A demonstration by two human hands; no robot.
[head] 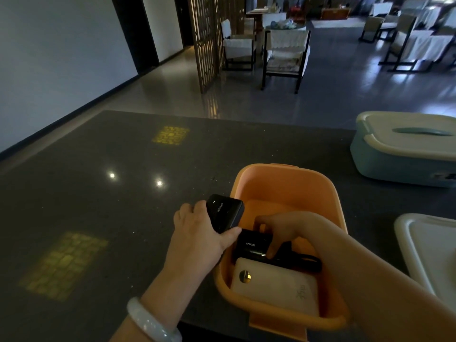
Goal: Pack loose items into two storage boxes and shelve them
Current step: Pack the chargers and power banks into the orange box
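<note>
Left hand [202, 233] gripping black power bank [225, 213] at left rim of orange box [286, 178], tilted inward, likely for dropping in. Right hand [283, 228] inside orange box, pinching second black charger [251, 245] beside white power bank [274, 282], probably shifting it for room. Blue lidded box [394, 154] well right of orange box, shut, likely already packed; white lid [424, 245] just right of it, kept off during loading

An open orange box [286, 186] stands near the table's front edge, holding a white power bank [276, 285] and a black charger [251, 245]. A second black charger [225, 212] is held tilted over its left rim. A lidded teal box [404, 149] sits at the right edge.
</note>
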